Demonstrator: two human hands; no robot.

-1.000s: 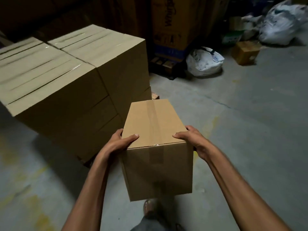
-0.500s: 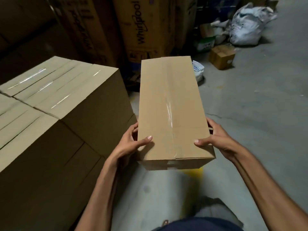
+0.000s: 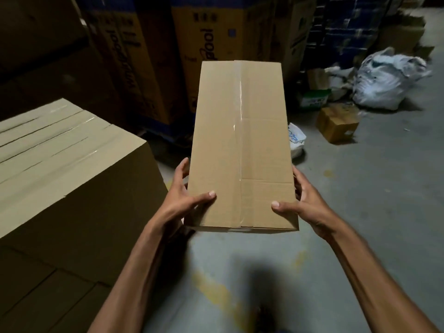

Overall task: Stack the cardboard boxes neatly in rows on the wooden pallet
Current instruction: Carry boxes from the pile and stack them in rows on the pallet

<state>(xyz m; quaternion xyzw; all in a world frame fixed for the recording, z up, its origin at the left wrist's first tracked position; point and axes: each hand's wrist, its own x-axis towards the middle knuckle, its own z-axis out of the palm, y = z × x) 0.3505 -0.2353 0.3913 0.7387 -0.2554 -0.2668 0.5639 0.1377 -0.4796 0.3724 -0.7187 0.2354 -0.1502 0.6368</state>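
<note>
Both hands are on the load. The left hand (image 3: 182,203) clamps the near left corner of the long brown cardboard box (image 3: 242,140): its thumb lies flat across the top face and its fingers wrap down the left side. The right hand (image 3: 305,203) mirrors it on the near right corner, thumb on top pointing inward, fingers curled round the right edge and underneath, where they pass out of sight. Both forearms reach forward from the bottom corners of the view and converge on the box, elbows wider than the wrists, wrists fairly straight.

The box is up in the air, held out in front of the body above the grey concrete floor (image 3: 372,212). Its long axis points away from the person, and a strip of clear tape runs down the middle seam of its top face.

Just to the left sits the stack of tan cardboard boxes (image 3: 60,164), taped tops in a row, more layers showing below them. The carried box is beside that stack, apart from it.

Behind stand tall printed appliance cartons (image 3: 211,44). To the right, on the floor, are a white plastic bag (image 3: 296,140) partly hidden by the carried box, a small brown carton (image 3: 336,123), a green-and-white packet (image 3: 313,100) and a bulging white sack (image 3: 384,80).
</note>
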